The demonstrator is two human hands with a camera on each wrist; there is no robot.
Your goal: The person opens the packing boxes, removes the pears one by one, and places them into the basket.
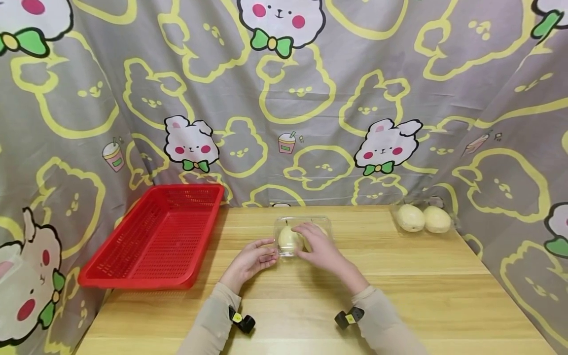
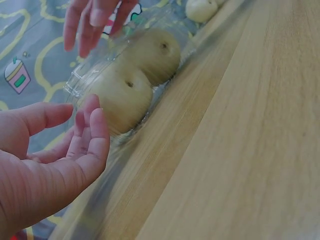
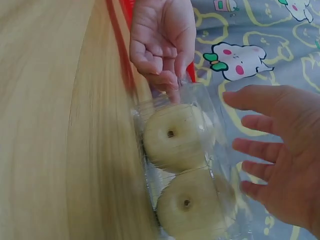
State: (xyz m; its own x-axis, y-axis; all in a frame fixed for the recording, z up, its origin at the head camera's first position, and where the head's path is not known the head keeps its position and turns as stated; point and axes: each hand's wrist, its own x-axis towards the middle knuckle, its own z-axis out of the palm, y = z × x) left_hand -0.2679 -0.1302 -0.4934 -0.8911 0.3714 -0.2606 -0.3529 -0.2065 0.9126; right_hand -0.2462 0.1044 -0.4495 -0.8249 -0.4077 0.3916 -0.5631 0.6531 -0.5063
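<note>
A clear plastic box [image 1: 278, 220] stands on the wooden table with two pale yellow pears [image 3: 172, 137] side by side inside, stems showing. At the box's left end is my left hand [image 1: 253, 260], fingers loosely bent and fingertips at the plastic; in the left wrist view its thumb [image 2: 47, 116] stands apart from the fingers. Over the box's right part hovers my right hand [image 1: 323, 250], hiding much of the second pear in the head view. The right wrist view shows its fingers [image 3: 257, 149] spread, with nothing between them.
A red perforated basket [image 1: 151, 283] stands on the left side of the table. Two more pale yellow fruits [image 1: 410, 218] in clear plastic lie at the back right. A grey patterned curtain [image 1: 310, 113] hangs close behind the table and along both sides.
</note>
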